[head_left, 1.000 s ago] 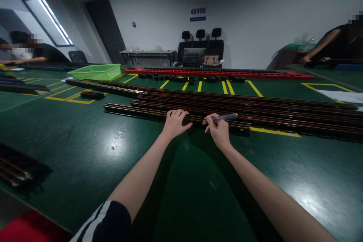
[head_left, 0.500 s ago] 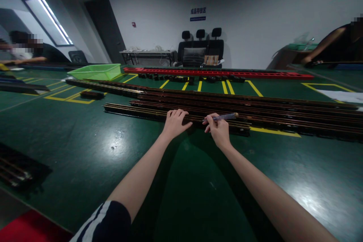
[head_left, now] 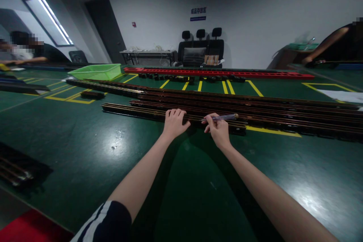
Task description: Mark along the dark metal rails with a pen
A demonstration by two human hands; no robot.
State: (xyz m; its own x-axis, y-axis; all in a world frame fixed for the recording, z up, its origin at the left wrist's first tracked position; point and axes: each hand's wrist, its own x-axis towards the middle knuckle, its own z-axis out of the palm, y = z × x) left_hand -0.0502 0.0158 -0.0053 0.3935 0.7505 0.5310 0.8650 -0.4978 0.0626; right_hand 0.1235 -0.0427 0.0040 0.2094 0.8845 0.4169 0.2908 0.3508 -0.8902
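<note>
A long dark rail point(head_left: 133, 111) with thin brass-coloured lines along it lies crosswise in front of me on the green table. My left hand point(head_left: 175, 123) grips it near its middle, fingers curled over the top and thumb on the near side. In my right hand point(head_left: 217, 127) is a pen point(head_left: 224, 117) with a clear barrel, held between thumb and fingers. Its tip points left, close to the rail; whether it touches I cannot tell. Just behind lie several similar long rails point(head_left: 272, 109), side by side and reaching off to the right.
A short dark piece point(head_left: 92, 95) and a light-green basket point(head_left: 96, 72) are at the left. Farther back lie a red slotted strip point(head_left: 221, 72) and small black parts point(head_left: 159, 77). More rails point(head_left: 17, 166) sit at the near left. Other people work at both sides.
The front rail has slid slightly to the left, with my left hand moving along with it. My right hand keeps the pen in nearly the same place.
</note>
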